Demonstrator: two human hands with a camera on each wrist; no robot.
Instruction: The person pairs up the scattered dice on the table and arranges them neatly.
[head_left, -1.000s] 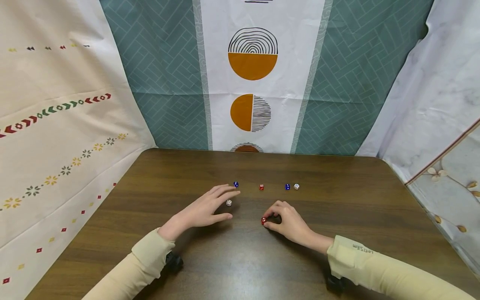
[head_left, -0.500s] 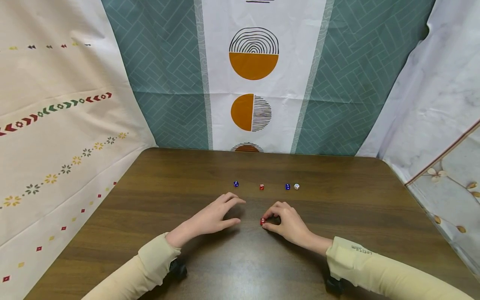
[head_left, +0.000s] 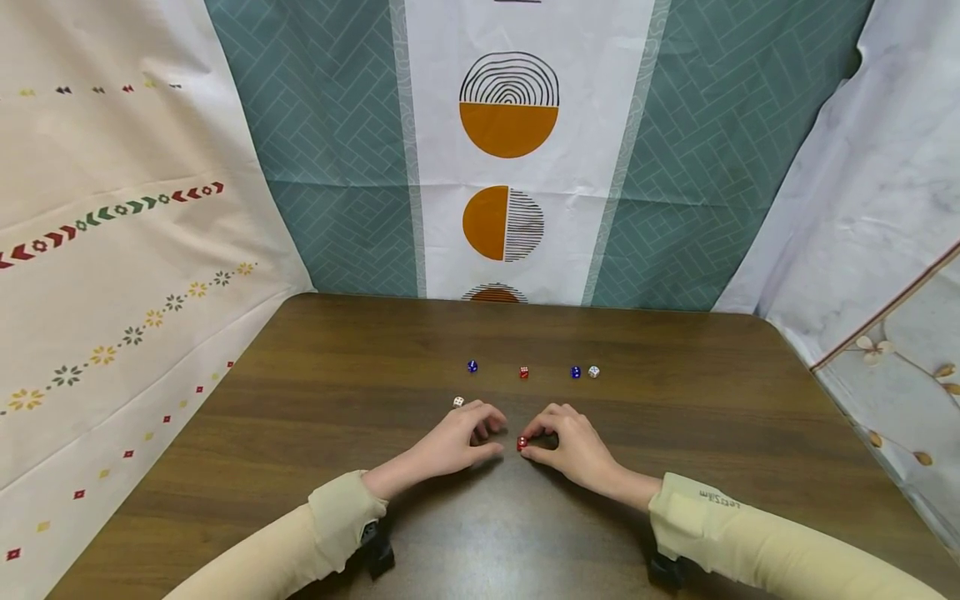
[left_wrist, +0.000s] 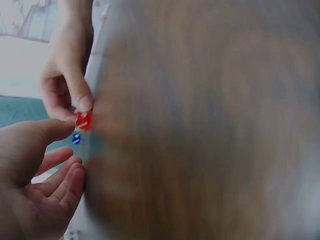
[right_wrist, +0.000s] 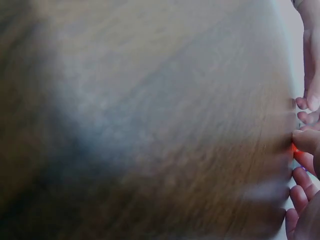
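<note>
My right hand (head_left: 573,443) pinches a small red die (head_left: 522,443) between thumb and fingertips, low over the brown table (head_left: 480,533). To its left, my left hand (head_left: 457,440) holds nothing; its thumb and loosely bent fingers are apart and point towards that red die. In the left wrist view, the left thumb's tip overlaps the edge of the red die (left_wrist: 83,121), with the right thumb just above. A white die (head_left: 458,402) lies right behind the left hand. The right wrist view shows only a sliver of red (right_wrist: 294,149) between the right fingertips.
Farther back on the table, a blue die (head_left: 472,367), another red die (head_left: 524,372), a second blue die (head_left: 576,372) and a white die (head_left: 594,372) lie in a loose row. A patterned teal curtain (head_left: 337,167) hangs behind the table's far edge.
My left hand has moved right and nearer to the red die, its fingers bending more. The white die it hid half a second ago shows again. My right hand has shifted slightly left with the red die.
</note>
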